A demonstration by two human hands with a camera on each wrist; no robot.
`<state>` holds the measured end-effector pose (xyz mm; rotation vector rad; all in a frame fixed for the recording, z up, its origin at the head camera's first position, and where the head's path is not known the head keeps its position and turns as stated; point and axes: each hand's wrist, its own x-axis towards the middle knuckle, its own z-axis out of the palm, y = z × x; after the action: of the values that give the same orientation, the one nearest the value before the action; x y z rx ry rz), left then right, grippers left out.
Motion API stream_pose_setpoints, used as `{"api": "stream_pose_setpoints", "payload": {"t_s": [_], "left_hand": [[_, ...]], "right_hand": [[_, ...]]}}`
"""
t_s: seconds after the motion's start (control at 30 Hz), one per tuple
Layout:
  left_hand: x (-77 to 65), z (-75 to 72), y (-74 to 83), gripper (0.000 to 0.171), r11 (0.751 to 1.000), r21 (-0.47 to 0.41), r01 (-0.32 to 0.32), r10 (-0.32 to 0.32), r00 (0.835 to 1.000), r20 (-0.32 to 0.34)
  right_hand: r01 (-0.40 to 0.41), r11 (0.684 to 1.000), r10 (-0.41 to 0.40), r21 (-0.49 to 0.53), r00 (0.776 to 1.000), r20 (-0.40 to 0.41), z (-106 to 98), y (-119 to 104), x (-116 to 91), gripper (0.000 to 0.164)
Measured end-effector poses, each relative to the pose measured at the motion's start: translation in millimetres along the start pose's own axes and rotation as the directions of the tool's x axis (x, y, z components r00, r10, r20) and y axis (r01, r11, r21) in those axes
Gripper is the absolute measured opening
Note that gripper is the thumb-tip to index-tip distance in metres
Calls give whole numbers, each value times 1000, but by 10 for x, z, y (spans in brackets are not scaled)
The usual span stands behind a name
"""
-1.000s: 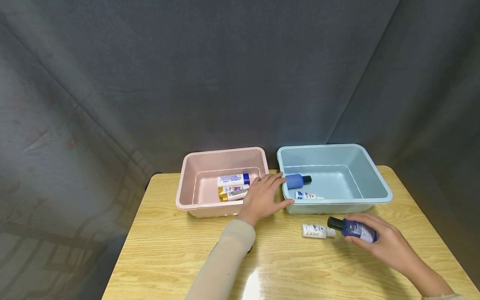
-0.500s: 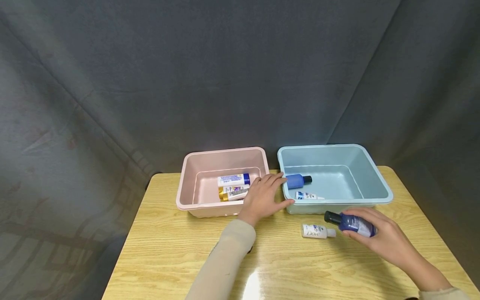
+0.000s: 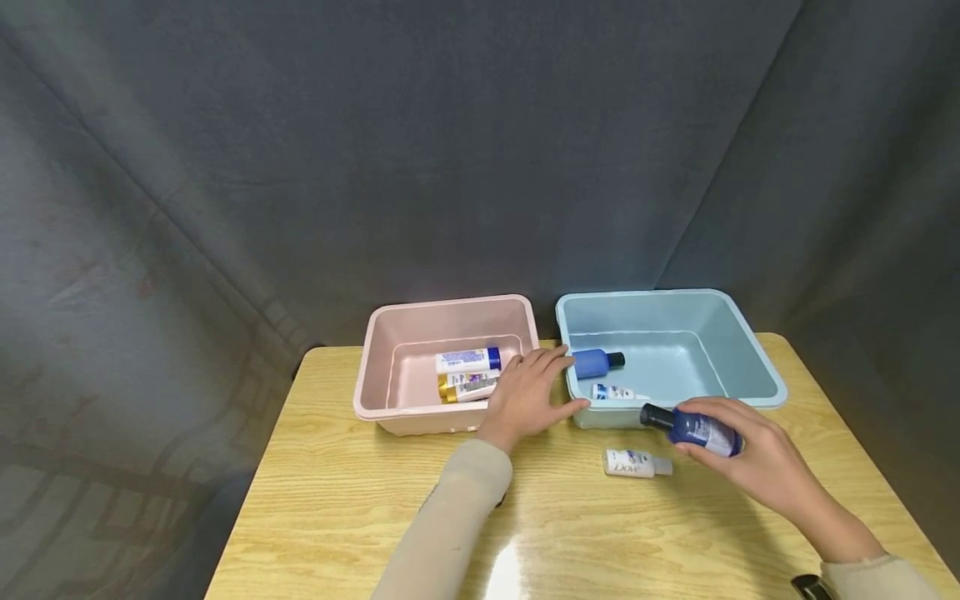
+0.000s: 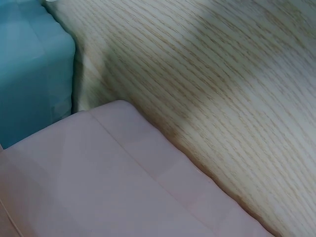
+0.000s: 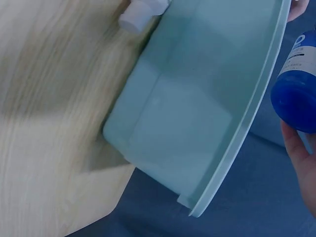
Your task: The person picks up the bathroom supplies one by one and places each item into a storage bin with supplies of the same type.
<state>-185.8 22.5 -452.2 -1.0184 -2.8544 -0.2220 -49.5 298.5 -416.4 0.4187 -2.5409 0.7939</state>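
Observation:
My right hand (image 3: 765,458) grips a dark blue bottle (image 3: 705,432) with a black cap, held level above the table near the front wall of the light blue tub (image 3: 675,354). In the right wrist view the base of this blue bottle (image 5: 298,98) shows beyond the tub's rim. My left hand (image 3: 523,398) lies across the gap between the tubs, thumb and fingertips spread at the light blue tub's near left corner. A white Dove bottle (image 3: 630,462) lies on the table. Inside the light blue tub are a blue bottle (image 3: 591,363) and a small white bottle (image 3: 612,392).
A pink tub (image 3: 401,367) stands at the left with a white, blue-capped tube (image 3: 463,360) and gold-capped tubes (image 3: 471,388) inside. Both tubs sit at the back of the wooden table (image 3: 337,500), against a dark grey curtain (image 3: 465,167).
My right hand has carried the dark blue bottle up and a little left, toward the light blue tub. The left hand has stayed in place.

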Motion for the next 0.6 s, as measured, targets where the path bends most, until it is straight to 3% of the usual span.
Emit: {"api": "stream_pose_setpoints", "payload": {"t_s": [0.6], "left_hand": [[2, 17, -9, 79, 1000, 17, -4, 4, 1000, -4]], "right_hand": [[39, 999, -39, -27, 999, -3, -131, 6, 326, 63]]}}
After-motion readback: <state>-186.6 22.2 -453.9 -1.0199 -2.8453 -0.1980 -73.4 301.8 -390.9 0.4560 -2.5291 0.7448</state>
